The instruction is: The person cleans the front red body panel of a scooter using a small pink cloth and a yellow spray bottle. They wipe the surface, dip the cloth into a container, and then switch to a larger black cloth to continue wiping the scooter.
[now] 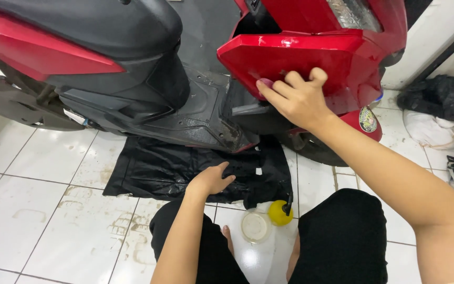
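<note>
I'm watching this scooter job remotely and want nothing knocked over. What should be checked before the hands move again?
1. Right hand on the glossy red scooter body panel, pressing a small purple pad: ok.
2. Left hand resting on the crumpled black plastic sheet on the floor: ok.
3. Round clear lid and small yellow container between the knees, close to the legs: not ok.
4. White tile floor clean: not ok, brown smears.
5. Panel firmly fastened: cannot tell.

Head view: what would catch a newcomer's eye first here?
The glossy red scooter panel at upper right, with the right hand pressing a small purple pad against it. Below, the left hand rests on a wet black plastic cover on the stained white floor tiles.
</note>
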